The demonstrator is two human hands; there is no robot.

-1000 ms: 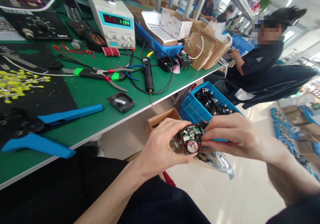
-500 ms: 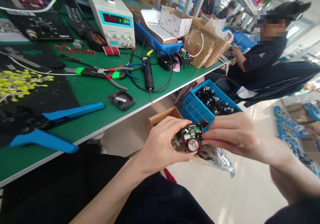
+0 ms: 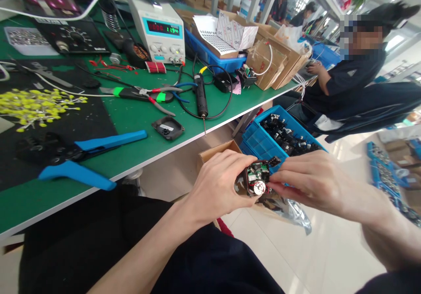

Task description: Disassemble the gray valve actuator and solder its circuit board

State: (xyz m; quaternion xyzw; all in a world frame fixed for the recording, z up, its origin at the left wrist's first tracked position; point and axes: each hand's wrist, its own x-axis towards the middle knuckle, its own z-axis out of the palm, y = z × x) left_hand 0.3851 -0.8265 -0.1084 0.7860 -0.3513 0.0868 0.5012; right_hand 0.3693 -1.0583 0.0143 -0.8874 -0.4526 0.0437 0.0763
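Observation:
Out past the bench edge, my left hand [image 3: 215,186] is closed around a small black housing [image 3: 245,182], thumb below and fingers above. Its open side faces me and shows a green circuit board [image 3: 261,168], a round silver part [image 3: 259,188] and thin red wires. My right hand [image 3: 307,180] pinches at the housing's right side; its fingertips meet the inner parts there, and what they grip is too small to make out. A black cover [image 3: 168,128] lies near the bench edge, beside an electric screwdriver [image 3: 201,97] with its bit over the edge.
On the green bench [image 3: 131,118] lie blue-handled crimping pliers [image 3: 82,175], cutters [image 3: 154,93], yellow-tipped parts [image 3: 39,108] and a power supply [image 3: 161,31]. Below stand a blue crate [image 3: 259,132] of black parts and a cardboard box [image 3: 217,149]. A co-worker [image 3: 355,66] sits to the right.
The whole view has shifted, so the bench things appear farther right. The housing is tilted slightly differently in my left hand; my right hand still pinches at its right side.

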